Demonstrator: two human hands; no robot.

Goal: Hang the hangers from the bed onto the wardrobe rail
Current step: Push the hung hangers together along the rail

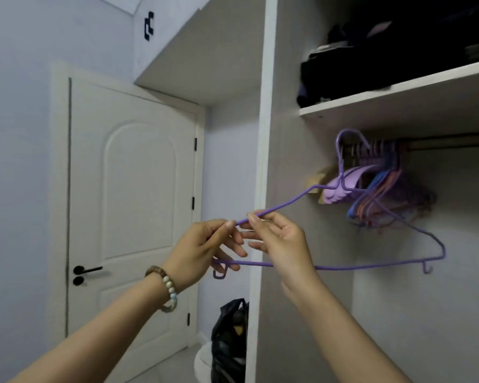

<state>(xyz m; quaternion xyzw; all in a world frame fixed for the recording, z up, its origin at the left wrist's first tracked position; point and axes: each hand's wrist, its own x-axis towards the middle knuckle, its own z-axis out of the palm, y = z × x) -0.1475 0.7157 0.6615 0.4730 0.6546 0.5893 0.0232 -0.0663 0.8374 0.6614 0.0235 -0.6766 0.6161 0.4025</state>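
A thin purple wire hanger [371,267] is held up in front of the open wardrobe, its hook raised beside the left end of the wardrobe rail [451,142]. My left hand [205,247] pinches the hanger's left sloping arm between thumb and fingertips. My right hand [280,239] pinches the same arm just to the right of it. Several purple, blue and pink hangers [385,189] hang bunched at the rail's left end. Whether the held hook rests on the rail I cannot tell.
A white shelf [398,95] with dark folded clothes sits right above the rail. The wardrobe's white side panel [266,134] stands between my hands and the rail. A shut white door [133,205] is at the left, and a black bag [230,341] lies on the floor below.
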